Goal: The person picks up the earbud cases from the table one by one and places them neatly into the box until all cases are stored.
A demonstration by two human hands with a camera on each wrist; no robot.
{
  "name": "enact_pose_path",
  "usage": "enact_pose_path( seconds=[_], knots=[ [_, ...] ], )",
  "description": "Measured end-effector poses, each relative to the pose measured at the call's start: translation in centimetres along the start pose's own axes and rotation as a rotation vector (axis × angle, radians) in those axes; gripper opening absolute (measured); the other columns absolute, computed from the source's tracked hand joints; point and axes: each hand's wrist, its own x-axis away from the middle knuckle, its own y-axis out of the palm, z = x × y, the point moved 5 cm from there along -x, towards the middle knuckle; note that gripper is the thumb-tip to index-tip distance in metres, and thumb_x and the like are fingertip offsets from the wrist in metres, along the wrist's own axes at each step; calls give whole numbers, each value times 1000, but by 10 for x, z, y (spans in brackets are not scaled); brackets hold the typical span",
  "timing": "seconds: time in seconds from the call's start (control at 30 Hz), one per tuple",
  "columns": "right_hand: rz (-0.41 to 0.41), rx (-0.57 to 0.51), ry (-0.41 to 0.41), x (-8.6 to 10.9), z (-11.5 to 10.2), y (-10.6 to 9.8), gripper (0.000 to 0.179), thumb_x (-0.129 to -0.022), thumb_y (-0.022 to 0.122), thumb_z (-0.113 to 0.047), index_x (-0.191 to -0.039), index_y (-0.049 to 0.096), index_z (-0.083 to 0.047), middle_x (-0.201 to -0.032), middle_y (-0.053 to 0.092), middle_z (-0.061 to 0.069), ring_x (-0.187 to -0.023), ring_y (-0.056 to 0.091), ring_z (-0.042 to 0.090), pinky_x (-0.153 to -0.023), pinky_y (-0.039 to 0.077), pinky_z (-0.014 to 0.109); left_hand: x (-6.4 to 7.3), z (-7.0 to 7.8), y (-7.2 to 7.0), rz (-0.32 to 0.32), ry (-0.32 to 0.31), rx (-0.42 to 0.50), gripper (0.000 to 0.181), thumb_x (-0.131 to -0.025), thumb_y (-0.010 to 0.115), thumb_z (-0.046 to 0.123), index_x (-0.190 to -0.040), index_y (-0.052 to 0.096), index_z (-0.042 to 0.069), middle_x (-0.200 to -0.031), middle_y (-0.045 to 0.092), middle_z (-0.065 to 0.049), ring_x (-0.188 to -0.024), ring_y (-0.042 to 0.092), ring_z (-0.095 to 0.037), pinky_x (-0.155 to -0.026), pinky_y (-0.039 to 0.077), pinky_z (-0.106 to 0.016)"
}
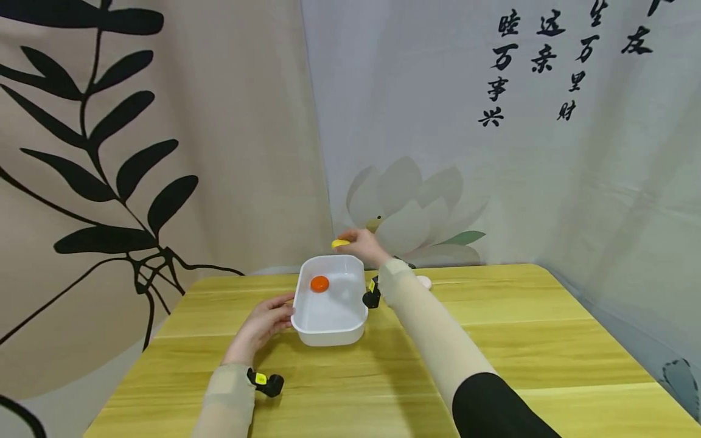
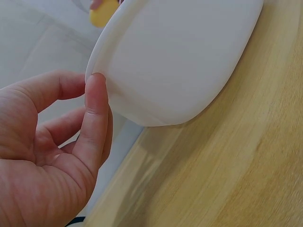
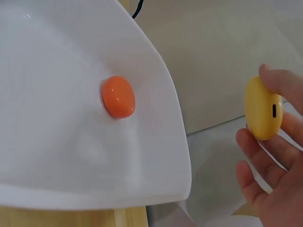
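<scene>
On the table stands a white plastic basin (image 1: 328, 337). A glossy orange rounded case (image 3: 118, 97) lies inside it, toward the far left in the head view. My left hand (image 1: 266, 322) is at the basin's left side; in the left wrist view, that hand (image 2: 61, 137) pinches the rim between thumb and fingers. Beyond the far right corner of the basin, my right hand (image 1: 362, 246) holds up a yellow rounded case (image 1: 340, 243). The right wrist view shows this yellow case (image 3: 262, 109) between thumb and fingers, a small dark slot on its edge.
A white rounded object (image 1: 424, 281) sits on the wooden table (image 1: 493, 340) near its back edge, partly hidden by the right forearm. Behind the table hangs a printed curtain (image 1: 263, 152). Black wrist cameras (image 1: 268, 383) are strapped to both wrists.
</scene>
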Motion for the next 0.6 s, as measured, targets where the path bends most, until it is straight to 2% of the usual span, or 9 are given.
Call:
enact_pose_path(
  seconds=[0.2, 0.4, 0.6],
  knots=[
    [8, 8, -2, 1, -4, 7, 39, -87, 72, -19, -122, 64, -3, -118, 65, 10, -103, 60, 23, -89, 51, 31, 1, 0, -1, 12, -3, -4, 50, -94, 60, 3, -140, 45, -5, -111, 60, -23, -79, 63, -18, -74, 56, -26],
    [31, -25, 7, 2, 1, 13, 40, -85, 75, -17, -120, 64, -1, -115, 65, 11, -99, 60, 23, -87, 51, 30, 1, 0, 1, 12, -3, -8, 49, -95, 57, 2, -141, 44, -6, -117, 57, -30, -82, 63, -22, -74, 56, -26],
    [52, -56, 49, 1, 10, 20, 42, -86, 74, -19, -123, 63, -2, -118, 64, 11, -101, 59, 23, -90, 51, 30, 0, 0, 2, 12, 0, -5, 48, -95, 57, 1, -141, 44, -6, -121, 55, -32, -84, 64, -22, -74, 56, -26]
  ],
)
